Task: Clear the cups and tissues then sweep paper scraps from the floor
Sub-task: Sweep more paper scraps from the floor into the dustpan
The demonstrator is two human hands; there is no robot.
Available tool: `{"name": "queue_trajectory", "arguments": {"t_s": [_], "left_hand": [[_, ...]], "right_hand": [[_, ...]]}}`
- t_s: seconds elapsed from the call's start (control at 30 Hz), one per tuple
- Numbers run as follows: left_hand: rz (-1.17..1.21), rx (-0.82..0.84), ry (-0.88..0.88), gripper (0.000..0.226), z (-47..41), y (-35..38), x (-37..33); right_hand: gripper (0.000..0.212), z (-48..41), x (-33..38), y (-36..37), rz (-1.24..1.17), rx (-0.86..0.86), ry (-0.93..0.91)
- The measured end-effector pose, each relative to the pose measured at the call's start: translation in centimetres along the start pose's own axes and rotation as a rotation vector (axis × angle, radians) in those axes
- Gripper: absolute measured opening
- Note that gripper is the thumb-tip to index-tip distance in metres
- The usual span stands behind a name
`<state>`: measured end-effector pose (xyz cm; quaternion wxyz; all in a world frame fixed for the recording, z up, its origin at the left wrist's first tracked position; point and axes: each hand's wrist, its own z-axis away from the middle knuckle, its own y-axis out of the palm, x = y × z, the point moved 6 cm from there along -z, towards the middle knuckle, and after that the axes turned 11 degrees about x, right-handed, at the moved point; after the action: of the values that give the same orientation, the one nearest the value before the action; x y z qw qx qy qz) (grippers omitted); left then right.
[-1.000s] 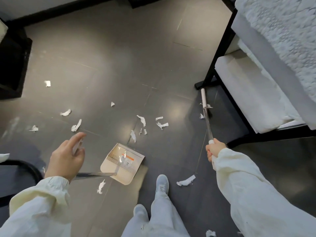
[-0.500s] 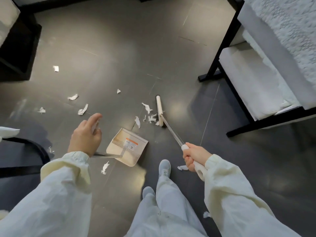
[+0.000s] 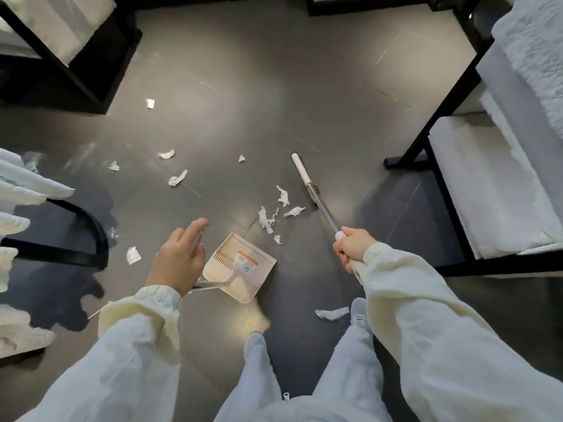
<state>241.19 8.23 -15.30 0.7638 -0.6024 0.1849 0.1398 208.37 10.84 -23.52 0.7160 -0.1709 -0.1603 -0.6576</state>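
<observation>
Your right hand [image 3: 352,248], gripping the white-and-metal broom [image 3: 316,197], has pulled its head back behind the white paper scraps [image 3: 268,220], now bunched just before the beige plastic dustpan [image 3: 243,269] your left hand [image 3: 179,260] holds by its handle, so one stroke could load them.

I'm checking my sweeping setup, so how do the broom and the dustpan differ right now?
The dustpan is a wide flat tray with an orange label; the broom has a slim white head. The dustpan sits near the shoes, the broom beyond the paper scraps. The left hand holds the dustpan's handle, the right hand the broom's. Both have metal handles and rest on the floor.
</observation>
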Motion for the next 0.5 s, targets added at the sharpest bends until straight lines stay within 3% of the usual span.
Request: {"name": "queue_trajectory", "arguments": {"t_s": [0.1,0.3,0.5], "left_hand": [[-0.013,-0.031,-0.082,0.046,1.2,0.6,-0.8],[-0.060,-0.183,-0.202,0.043,7.2,1.8,-5.8],[-0.031,-0.301,-0.461,0.055,15.8,5.1,-10.4]], "right_hand": [[0.063,-3.8,1.3,-1.6,0.279,0.045,-0.011],[0.063,-8.4,1.0,-5.2,0.620,0.246,-0.017],[0.068,-6.1,-4.8,-8.0,0.712,0.526,0.006]]}}
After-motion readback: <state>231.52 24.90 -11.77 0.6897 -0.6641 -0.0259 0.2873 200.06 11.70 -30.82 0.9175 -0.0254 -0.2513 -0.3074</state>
